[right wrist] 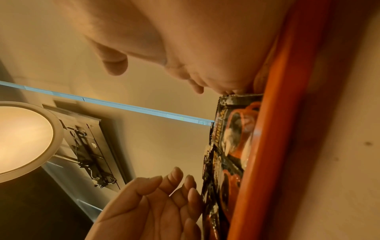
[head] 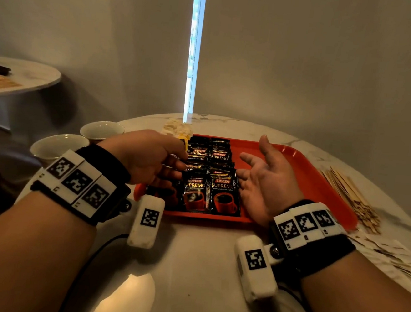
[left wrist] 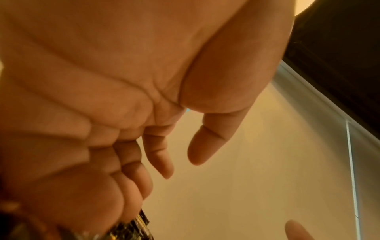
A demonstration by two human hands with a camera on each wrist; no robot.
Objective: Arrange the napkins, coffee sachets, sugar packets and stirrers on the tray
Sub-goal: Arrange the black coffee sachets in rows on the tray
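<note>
A red tray (head: 297, 169) lies on the marble table. Black coffee sachets (head: 212, 181) lie in overlapping rows on its left half. My left hand (head: 176, 163) reaches in from the left, and its loosely bent fingers touch the left side of the sachets (right wrist: 230, 138). My right hand (head: 255, 167) stands on its edge on the tray just right of the rows, palm facing left, fingers spread. Neither hand holds anything. In the left wrist view the left hand's fingers (left wrist: 160, 155) hang relaxed, with a sachet edge (left wrist: 135, 227) beneath them.
Wooden stirrers (head: 352, 193) are heaped on the table right of the tray, with pale paper napkins (head: 394, 259) nearer me. A pile of pale packets (head: 177, 127) sits behind the tray's far left corner. Two cups (head: 58, 145) stand at the left table edge.
</note>
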